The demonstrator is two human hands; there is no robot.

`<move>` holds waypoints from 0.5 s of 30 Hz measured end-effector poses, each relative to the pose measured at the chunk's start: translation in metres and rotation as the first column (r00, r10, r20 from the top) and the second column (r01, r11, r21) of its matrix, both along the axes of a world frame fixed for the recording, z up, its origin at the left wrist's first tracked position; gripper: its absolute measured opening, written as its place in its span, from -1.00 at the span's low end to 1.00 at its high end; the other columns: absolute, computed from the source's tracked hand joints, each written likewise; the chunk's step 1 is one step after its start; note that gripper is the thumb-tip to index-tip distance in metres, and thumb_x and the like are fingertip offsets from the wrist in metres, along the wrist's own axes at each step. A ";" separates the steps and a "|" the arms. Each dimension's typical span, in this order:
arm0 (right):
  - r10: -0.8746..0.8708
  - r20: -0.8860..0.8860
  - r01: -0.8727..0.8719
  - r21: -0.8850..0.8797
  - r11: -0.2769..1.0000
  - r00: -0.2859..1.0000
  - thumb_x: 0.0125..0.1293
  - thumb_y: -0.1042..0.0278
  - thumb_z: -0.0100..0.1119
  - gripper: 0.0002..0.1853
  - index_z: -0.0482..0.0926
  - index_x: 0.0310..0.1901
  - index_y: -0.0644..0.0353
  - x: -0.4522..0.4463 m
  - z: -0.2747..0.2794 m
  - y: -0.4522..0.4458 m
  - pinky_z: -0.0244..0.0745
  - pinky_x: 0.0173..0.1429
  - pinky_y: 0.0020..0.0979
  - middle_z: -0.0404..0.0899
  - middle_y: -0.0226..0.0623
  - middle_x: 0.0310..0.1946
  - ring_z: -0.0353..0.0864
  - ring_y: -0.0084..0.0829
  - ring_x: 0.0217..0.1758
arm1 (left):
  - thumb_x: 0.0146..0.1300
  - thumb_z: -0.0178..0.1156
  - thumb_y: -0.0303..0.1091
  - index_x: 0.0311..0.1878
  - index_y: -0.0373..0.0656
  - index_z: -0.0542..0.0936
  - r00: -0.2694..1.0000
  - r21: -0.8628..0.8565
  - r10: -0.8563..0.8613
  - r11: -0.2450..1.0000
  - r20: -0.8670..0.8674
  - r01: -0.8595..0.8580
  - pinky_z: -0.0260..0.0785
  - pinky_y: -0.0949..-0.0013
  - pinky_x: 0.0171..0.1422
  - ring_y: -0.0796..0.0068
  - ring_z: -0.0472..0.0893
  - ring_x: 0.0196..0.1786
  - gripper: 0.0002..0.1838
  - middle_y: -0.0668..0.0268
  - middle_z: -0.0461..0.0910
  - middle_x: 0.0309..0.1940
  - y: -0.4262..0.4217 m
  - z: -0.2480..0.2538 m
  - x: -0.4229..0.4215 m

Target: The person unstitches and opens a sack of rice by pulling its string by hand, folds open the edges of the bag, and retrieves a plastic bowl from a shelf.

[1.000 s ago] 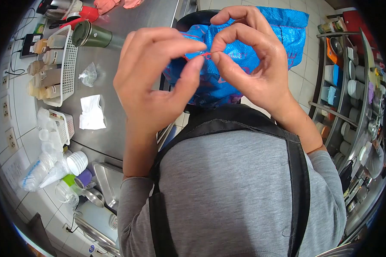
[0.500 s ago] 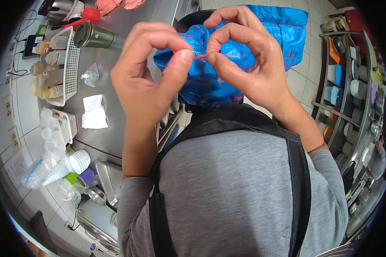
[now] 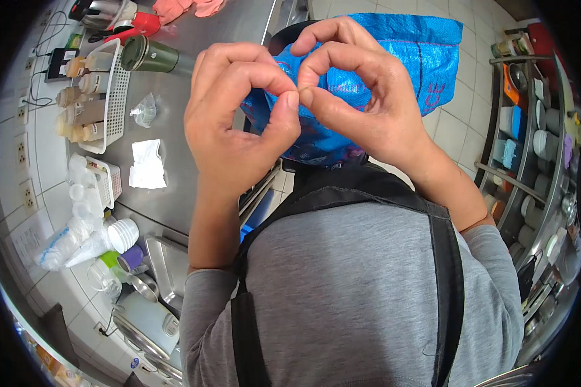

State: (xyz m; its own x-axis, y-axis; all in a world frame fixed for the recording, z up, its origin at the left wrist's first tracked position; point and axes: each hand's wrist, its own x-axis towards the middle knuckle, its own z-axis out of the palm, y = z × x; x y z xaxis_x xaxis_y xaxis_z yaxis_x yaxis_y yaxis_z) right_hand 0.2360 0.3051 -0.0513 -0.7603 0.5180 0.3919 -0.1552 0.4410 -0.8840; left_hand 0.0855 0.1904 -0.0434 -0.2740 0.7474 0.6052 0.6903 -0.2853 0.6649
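Note:
My left hand is closed in a pinch, thumb against index finger, in front of the blue woven plastic bag. Fingertip to fingertip with it, my right hand pinches in the same way. The thin red strand seen between them a moment ago is now hidden by the fingertips. Behind both hands, the bag with pinkish printing spreads over a dark object that is mostly covered.
On the steel counter at left lie a white paper and a small clear plastic bag. A green tumbler lies near a white basket of sauce bottles. Shelves of dishes stand at right.
My hands have come together, so their pinched fingertips now meet and the red strand no longer shows. The left hand shifted right; the view moved slightly.

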 end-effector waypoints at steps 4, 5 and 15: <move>0.042 -0.028 -0.045 -0.144 0.989 0.999 0.20 0.48 0.33 -0.97 0.66 -0.33 0.20 0.001 -0.003 0.005 0.31 0.28 -0.37 0.54 -0.24 -0.02 0.49 -0.44 0.11 | 0.04 0.34 -0.57 -0.34 -0.20 0.63 0.948 0.033 0.044 0.998 0.316 -0.058 0.41 0.36 0.02 0.39 0.54 -0.14 -0.88 0.21 0.58 -0.17 0.001 -0.005 0.013; 0.051 -0.033 -0.056 -0.170 0.984 0.998 0.21 0.47 0.33 -0.97 0.67 -0.33 0.19 0.002 -0.005 0.008 0.33 0.26 -0.39 0.54 -0.25 -0.02 0.49 -0.45 0.10 | 0.05 0.34 -0.57 -0.33 -0.20 0.63 0.908 0.044 0.052 0.996 0.415 -0.077 0.41 0.36 0.04 0.39 0.55 -0.12 -0.88 0.19 0.58 -0.15 0.002 -0.006 0.016; 0.165 -0.106 -0.180 -0.152 0.972 0.981 0.22 0.44 0.33 -0.94 0.65 -0.34 0.19 0.007 -0.018 0.032 0.33 0.26 -0.38 0.54 -0.28 -0.03 0.50 -0.45 0.08 | 0.01 0.48 -0.48 -0.24 -0.04 0.78 0.869 -0.091 0.232 0.950 -0.437 -0.299 0.37 0.27 0.09 0.30 0.54 -0.03 -0.80 0.32 0.63 -0.17 0.003 0.029 0.034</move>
